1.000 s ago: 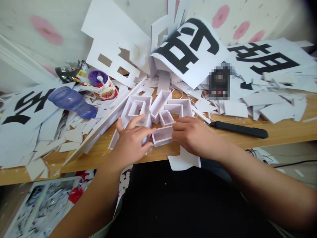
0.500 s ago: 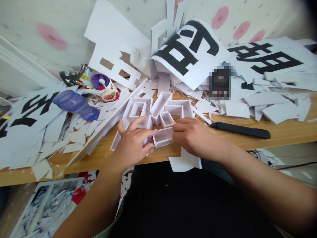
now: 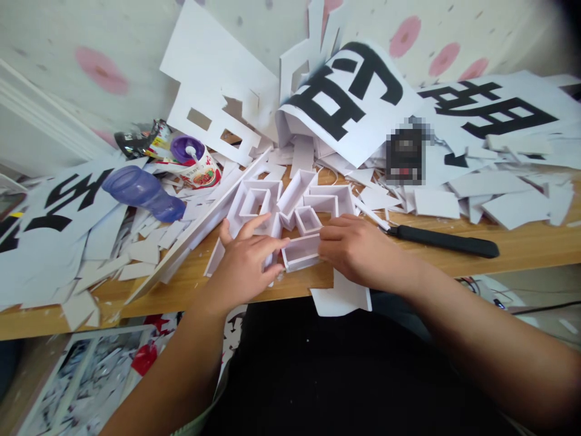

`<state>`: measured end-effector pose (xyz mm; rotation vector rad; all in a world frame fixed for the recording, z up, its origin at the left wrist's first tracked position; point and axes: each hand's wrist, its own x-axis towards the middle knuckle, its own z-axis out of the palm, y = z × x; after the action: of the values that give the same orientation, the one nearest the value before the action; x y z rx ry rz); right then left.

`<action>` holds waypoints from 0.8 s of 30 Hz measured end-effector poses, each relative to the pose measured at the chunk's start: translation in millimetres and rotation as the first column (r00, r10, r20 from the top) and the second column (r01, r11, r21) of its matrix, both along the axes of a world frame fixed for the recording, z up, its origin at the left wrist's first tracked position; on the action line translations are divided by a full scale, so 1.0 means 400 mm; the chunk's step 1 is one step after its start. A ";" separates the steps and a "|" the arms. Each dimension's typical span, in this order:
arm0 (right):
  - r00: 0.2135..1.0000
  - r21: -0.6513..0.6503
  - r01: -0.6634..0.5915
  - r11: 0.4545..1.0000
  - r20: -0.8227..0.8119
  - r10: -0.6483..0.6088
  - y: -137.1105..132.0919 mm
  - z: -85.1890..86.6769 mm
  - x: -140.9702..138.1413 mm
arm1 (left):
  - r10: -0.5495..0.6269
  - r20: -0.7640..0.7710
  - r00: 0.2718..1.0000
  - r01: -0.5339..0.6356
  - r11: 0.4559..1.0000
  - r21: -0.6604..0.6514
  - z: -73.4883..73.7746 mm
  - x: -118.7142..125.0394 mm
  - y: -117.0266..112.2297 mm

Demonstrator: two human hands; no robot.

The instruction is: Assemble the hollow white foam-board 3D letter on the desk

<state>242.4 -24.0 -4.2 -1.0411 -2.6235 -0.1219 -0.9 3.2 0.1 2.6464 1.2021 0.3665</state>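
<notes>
A hollow white foam board character [image 3: 295, 189] lies on the table, built from thin upright walls. At its front is a narrow open-topped box section [image 3: 302, 253]. My left hand [image 3: 245, 257] has its fingers spread over the left part, with index finger and thumb at the left corner of the box section. At the right end of that section, my right hand [image 3: 358, 248] has its fingers curled together on the wall; its fingertips are partly hidden. A white offcut [image 3: 341, 295] sticks out over the table's front edge below my right hand.
A black-handled tool [image 3: 447, 241] lies to the right. A purple bottle [image 3: 145, 192] and a paper food cup [image 3: 204, 169] stand among white scraps at left. Sheets with black characters [image 3: 336, 100] rest behind. A long white strip [image 3: 195, 227] slants beside my left hand.
The view has shifted very slightly, so everything sits a little further right and lower. Both hands keep nearly the same pose on the foam board character.
</notes>
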 end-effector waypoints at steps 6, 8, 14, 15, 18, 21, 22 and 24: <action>1.000 -0.008 0.005 1.000 -0.005 -0.005 0.004 -0.002 0.002 | -0.045 -0.020 0.999 0.045 0.999 -0.026 0.009 -0.006 0.003; 1.000 -0.015 -0.001 1.000 -0.007 0.001 0.003 0.000 0.002 | -0.053 -0.027 0.998 0.052 0.998 -0.035 0.010 -0.008 0.005; 1.000 -0.037 -0.003 0.999 -0.011 0.003 0.002 0.002 0.000 | -0.041 -0.044 0.998 0.040 0.999 -0.025 0.007 -0.010 0.007; 1.000 -0.037 -0.006 0.999 -0.007 0.006 0.001 0.004 -0.001 | -0.046 -0.044 0.998 0.045 0.999 -0.016 0.006 -0.011 0.007; 1.000 -0.059 -0.001 0.998 -0.005 0.001 0.000 0.016 -0.006 | -0.069 -0.044 0.997 0.070 0.997 0.031 -0.001 -0.014 0.006; 1.000 -0.076 -0.001 0.997 -0.003 0.001 0.002 0.026 -0.009 | -0.066 -0.033 0.997 0.070 0.989 0.130 -0.022 -0.024 0.013; 1.000 -0.075 -0.002 0.997 0.006 0.003 0.003 0.027 -0.009 | -0.075 -0.031 0.997 0.079 0.982 0.169 -0.032 -0.027 0.018; 1.000 -0.074 -0.004 0.997 0.023 0.006 0.006 0.029 -0.008 | -0.090 -0.031 0.995 0.095 0.964 0.247 -0.050 -0.035 0.029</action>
<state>239.3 -21.5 7.4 -1.0632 -2.6702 -0.0357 -14.8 14.7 -19.7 2.9123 1.0973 0.5070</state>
